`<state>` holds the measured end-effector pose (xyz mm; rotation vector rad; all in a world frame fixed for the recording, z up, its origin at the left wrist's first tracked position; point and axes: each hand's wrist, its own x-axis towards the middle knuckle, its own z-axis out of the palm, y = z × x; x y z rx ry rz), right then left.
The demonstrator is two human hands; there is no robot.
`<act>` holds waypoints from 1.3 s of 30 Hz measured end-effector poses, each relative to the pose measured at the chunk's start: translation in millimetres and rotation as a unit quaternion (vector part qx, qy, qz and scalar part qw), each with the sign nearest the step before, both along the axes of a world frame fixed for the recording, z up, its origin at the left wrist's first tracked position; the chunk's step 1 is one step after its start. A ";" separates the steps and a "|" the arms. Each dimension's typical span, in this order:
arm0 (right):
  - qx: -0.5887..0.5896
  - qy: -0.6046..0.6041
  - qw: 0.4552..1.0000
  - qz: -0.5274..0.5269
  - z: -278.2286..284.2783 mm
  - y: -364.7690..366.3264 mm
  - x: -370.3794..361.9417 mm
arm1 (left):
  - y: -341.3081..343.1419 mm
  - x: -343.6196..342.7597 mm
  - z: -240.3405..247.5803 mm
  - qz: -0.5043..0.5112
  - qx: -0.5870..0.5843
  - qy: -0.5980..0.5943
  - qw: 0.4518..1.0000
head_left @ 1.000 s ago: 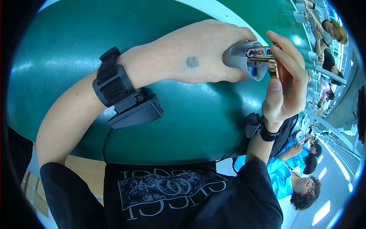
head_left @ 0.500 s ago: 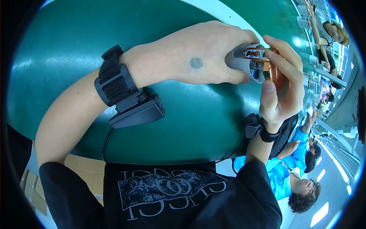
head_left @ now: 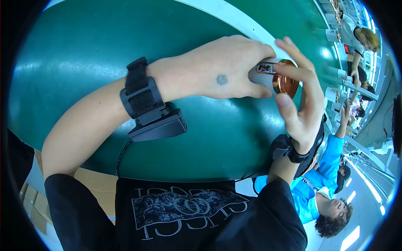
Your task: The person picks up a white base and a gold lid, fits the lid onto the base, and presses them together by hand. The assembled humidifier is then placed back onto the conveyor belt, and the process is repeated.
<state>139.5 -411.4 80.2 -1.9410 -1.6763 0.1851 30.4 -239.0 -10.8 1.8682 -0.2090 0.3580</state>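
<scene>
- I see my left hand [head_left: 236, 67] grasping the grey cylinder [head_left: 264, 78] over the green table [head_left: 209, 138]
- My right hand [head_left: 305, 102] spreads loosely around its copper cap [head_left: 290, 85]; I cannot tell contact

glossy green tabletop [head_left: 217, 142] | tan cardboard [head_left: 97, 183], lower left | person [head_left: 307, 200] in blue, lower right | bright ceiling lamp [head_left: 350, 238]

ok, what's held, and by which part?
Left hand grips the grey cylinder around its side; whether the right hand touches its copper cap can't be told.
</scene>
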 end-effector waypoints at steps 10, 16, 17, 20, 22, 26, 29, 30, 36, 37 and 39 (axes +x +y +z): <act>-0.071 -0.144 0.983 -0.088 -18.3 65.3 -12.2 | 16.1 -4.5 12.5 -0.073 -0.050 0.143 0.986; -0.216 -0.061 0.968 -0.114 -2.3 66.1 -16.0 | -0.7 -2.7 4.8 -0.058 -0.088 0.093 0.990; -0.203 -0.043 0.972 -0.110 -1.3 65.6 -14.2 | 1.8 -1.6 8.7 -0.056 -0.084 0.085 0.991; -0.172 -0.012 0.981 -0.094 -3.7 62.9 -7.6 | 10.6 -4.7 25.6 -0.095 -0.039 0.144 0.984; -0.049 0.247 0.964 -0.084 -6.2 62.3 7.1 | 11.7 0.0 20.1 -0.063 -0.018 0.098 0.993; 0.032 0.237 0.961 -0.136 -2.8 78.5 47.1 | 43.9 10.1 5.7 0.074 0.040 0.013 0.996; 0.041 0.138 0.970 -0.197 -13.0 104.1 74.2 | 95.8 13.2 11.7 0.288 0.084 -0.023 0.954; 0.041 0.108 0.970 -0.216 -20.2 118.7 86.8 | 114.3 11.2 11.8 0.294 0.090 -0.032 0.951; 0.075 0.101 0.954 -0.271 -71.5 171.8 129.7 | 146.7 15.0 1.0 0.439 0.139 -0.036 0.887; 0.087 0.128 0.945 -0.287 -71.9 177.4 130.7 | 143.9 12.2 4.9 0.442 0.146 -0.046 0.884; 0.081 0.103 0.944 -0.303 -70.6 180.9 131.6 | 129.5 5.5 20.8 0.468 0.119 -0.040 0.875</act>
